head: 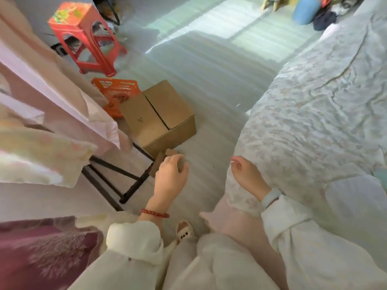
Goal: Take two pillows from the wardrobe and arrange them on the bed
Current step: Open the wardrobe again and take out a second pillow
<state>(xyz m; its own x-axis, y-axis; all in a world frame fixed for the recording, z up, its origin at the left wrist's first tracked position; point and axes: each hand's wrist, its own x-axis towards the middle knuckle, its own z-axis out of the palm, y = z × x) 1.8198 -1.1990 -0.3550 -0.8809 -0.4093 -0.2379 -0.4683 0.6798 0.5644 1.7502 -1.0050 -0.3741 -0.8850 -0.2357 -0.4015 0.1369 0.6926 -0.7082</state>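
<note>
The bed (314, 114) fills the right side under a pale, wrinkled floral cover. On the left, soft bedding is stacked on a black metal frame (117, 170). The stack includes a cream floral pillow (46, 155) and a pink one (62, 95) above it. A maroon patterned cushion (41, 254) lies at the bottom left. My left hand (171, 174) hangs over the floor near the frame's foot, fingers loosely curled, holding nothing. My right hand (247, 176) hovers beside the bed's edge, also with nothing in it. Both are apart from the pillows.
A brown cardboard box (159, 118) sits on the floor just ahead, with an orange box (117, 95) behind it and a red plastic stool (83, 38) farther back. A blue bucket (305, 9) stands at the far end. My slippered foot (184, 229) is below.
</note>
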